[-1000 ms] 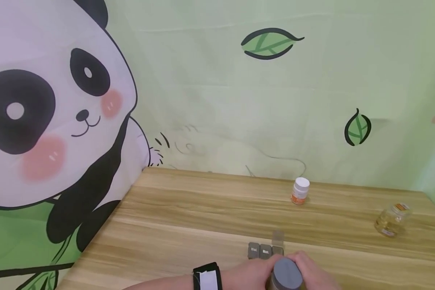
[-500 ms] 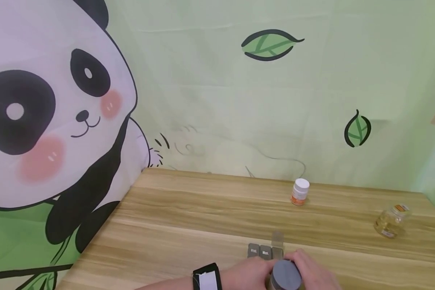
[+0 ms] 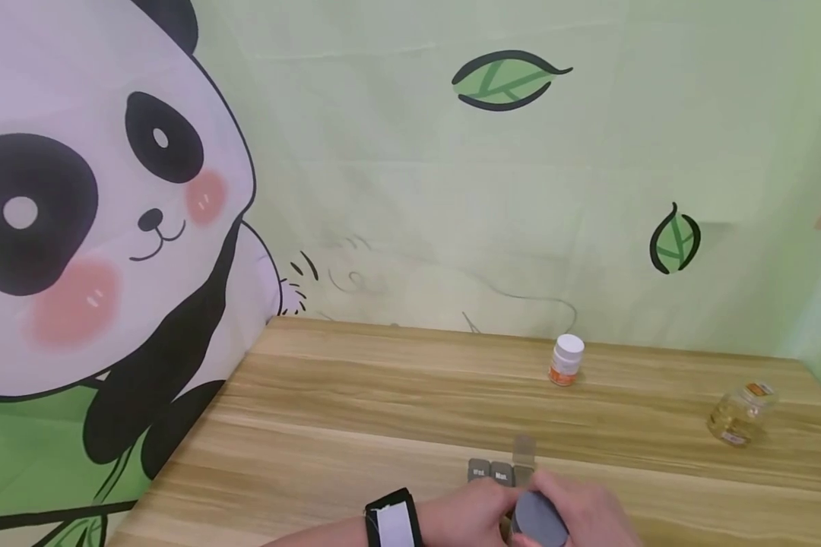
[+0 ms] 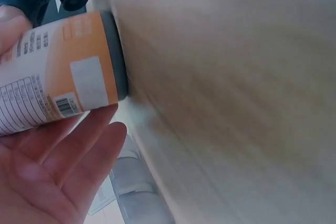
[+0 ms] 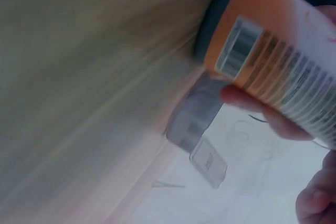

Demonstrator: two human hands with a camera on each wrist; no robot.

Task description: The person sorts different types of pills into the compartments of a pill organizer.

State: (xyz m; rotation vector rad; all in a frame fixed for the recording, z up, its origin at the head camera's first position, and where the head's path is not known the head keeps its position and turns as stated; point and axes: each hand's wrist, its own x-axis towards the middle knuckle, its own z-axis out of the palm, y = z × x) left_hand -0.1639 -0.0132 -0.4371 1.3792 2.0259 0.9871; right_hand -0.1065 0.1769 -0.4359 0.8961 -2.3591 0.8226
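Note:
A pill bottle with an orange and white label (image 4: 81,51) stands on the wooden table, its dark grey base down at the tabletop. My left hand (image 3: 461,510) holds the bottle's body from the left. Around the right side of its grey lid (image 3: 539,518), my right hand (image 3: 584,510) curls its fingers and grips it. Just beyond the hands lies a grey pill organizer (image 3: 490,472) with "Wed." and "Mon." compartments. One clear flap (image 3: 524,450) of it stands raised. The hands hide the organizer's right part and most of the bottle in the head view.
A small white and orange bottle with a white cap (image 3: 565,360) stands near the table's back edge. Farther right is a clear jar with yellowish contents (image 3: 740,415). A panda-print cloth (image 3: 397,152) hangs behind the table (image 3: 356,380).
My right hand has shifted left and farther over the grey lid, covering more of it. My left hand stays at the bottle, and the organizer and other containers remain in place.

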